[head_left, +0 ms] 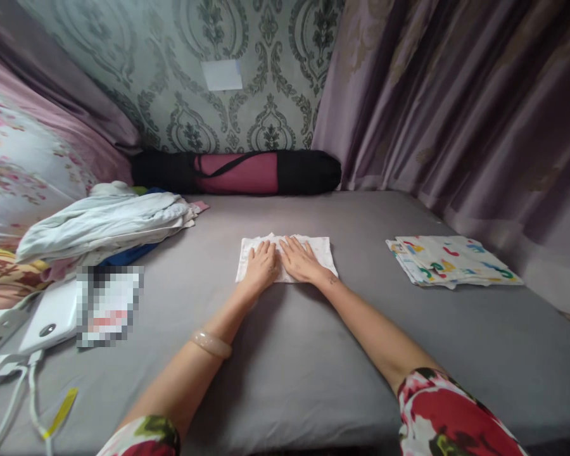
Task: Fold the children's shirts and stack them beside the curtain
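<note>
A white folded cloth point(320, 251), faintly patterned, lies flat in the middle of the grey bed sheet point(285, 342). My left hand point(262, 263) rests palm down on its left half, fingers stretched forward. Beside it, almost touching, my right hand point(301, 258) presses flat on the right half with its fingers extended. Both hands are open and grip nothing; they cover the cloth's centre. Off to the right sits a neat stack of folded white cloths point(456, 259) with colourful prints.
A heap of loose clothes point(109, 218) is at the left, near a white power bank point(52, 313), a power strip point(2, 329) and white cables point(33, 392). A black and maroon long bag point(237, 173) lies along the wall. Purple curtains point(408, 95) hang at the right.
</note>
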Available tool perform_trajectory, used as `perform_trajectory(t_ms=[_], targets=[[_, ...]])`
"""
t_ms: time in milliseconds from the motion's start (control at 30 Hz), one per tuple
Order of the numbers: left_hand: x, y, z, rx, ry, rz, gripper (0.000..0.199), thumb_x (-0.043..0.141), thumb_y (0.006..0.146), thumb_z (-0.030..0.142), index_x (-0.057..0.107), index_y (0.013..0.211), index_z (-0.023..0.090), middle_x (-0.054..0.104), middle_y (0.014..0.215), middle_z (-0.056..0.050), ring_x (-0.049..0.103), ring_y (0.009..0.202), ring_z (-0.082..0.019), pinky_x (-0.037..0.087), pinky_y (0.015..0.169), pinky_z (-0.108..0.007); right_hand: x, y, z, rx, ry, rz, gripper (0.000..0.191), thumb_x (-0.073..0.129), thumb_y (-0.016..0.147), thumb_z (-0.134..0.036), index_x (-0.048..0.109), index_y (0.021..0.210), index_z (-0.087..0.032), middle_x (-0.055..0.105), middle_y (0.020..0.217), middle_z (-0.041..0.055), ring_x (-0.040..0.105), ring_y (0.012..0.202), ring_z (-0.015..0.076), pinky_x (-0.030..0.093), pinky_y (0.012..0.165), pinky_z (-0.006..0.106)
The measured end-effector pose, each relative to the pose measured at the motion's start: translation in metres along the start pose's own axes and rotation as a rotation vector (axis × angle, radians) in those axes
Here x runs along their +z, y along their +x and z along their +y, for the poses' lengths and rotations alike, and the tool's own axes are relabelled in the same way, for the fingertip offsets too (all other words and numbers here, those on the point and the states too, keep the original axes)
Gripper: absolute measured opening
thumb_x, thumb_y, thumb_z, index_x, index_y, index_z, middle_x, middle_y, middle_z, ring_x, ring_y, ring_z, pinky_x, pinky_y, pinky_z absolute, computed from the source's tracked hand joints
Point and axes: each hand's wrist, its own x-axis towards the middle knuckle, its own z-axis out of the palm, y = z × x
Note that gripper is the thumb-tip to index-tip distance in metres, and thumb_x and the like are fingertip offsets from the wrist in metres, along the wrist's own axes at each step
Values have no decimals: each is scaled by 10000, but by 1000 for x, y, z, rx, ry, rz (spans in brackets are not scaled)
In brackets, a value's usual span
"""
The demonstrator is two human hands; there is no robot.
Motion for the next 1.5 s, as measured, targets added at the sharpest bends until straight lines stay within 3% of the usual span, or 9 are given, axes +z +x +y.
perform_trajectory(t_ms=[167, 333, 500, 633, 767, 967, 1200, 1367, 1500], targets=[[7, 10, 4, 109, 60, 84, 485, 330, 963, 234, 392, 1435, 145, 364, 1532, -148, 272, 1444, -264, 179, 1173, -516, -1, -8, 3, 29, -75, 97, 551, 242, 979, -263, 325, 1499, -102, 249, 1585, 117, 162, 1471, 235, 67, 1187, 478], [15, 13, 6, 50, 83, -32, 510, 270, 997, 317, 387, 1453, 119, 346, 1538, -150, 262, 1447, -282, 174, 1174, -522, 10, -8, 8, 41, -63, 65, 554, 237, 982, -280, 322, 1505, -120, 245, 1590, 90, 171, 1469, 223, 109, 1186, 449], [14, 12, 7, 49, 89, -39, 514, 267, 1001, 323, 378, 1462, 124, 332, 1545, -144, 265, 1447, -282, 186, 1172, -522, 13, -7, 9, 41, -50, 81, 555, 232, 980, -274, 328, 1503, -115, 255, 1586, 94, 180, 1467, 228, 113, 1185, 459], [12, 8, 5, 61, 99, 38, 517, 271, 1003, 377, 423, 1433, 133, 363, 1531, -146, 302, 1431, -279, 205, 1168, -506, 8, -8, 11, 46, -40, 88, 552, 245, 976, -267, 340, 1497, -111, 261, 1583, 96, 185, 1466, 221, 125, 1187, 438], [10, 3, -3, -18, 116, 171, 623, 269, 989, 491, 396, 1448, 89, 362, 1525, -178, 266, 1443, -296, 134, 1185, -520, 4, -12, 16, 90, -66, 176, 555, 264, 970, -251, 328, 1500, -98, 259, 1582, 107, 175, 1468, 224, 86, 1193, 430], [17, 3, -13, -50, 119, 52, 644, 272, 982, 515, 392, 1451, 92, 341, 1534, -188, 254, 1445, -319, 170, 1173, -519, 13, -11, 23, 133, -81, 107, 564, 247, 983, -286, 308, 1505, -81, 225, 1591, 108, 166, 1471, 235, 103, 1190, 442], [12, 3, -11, -47, 102, 32, 639, 275, 982, 513, 387, 1451, 94, 331, 1538, -188, 253, 1447, -312, 179, 1171, -518, 11, -11, 24, 124, -88, 112, 566, 237, 984, -290, 312, 1504, -79, 228, 1590, 108, 179, 1468, 238, 126, 1189, 444], [8, 2, -19, -154, 114, 106, 614, 245, 998, 472, 387, 1451, 84, 343, 1535, -178, 263, 1446, -293, 162, 1184, -492, 8, -13, 28, 230, -130, 169, 587, 238, 987, -310, 301, 1496, -25, 243, 1579, 148, 181, 1466, 250, 95, 1193, 436], [11, 3, -26, -173, 106, 8, 641, 253, 993, 480, 354, 1469, 62, 318, 1545, -183, 237, 1452, -315, 219, 1169, -477, 13, -12, 32, 276, -118, 111, 609, 240, 987, -331, 276, 1501, -8, 256, 1574, 151, 199, 1460, 256, 130, 1188, 422]])
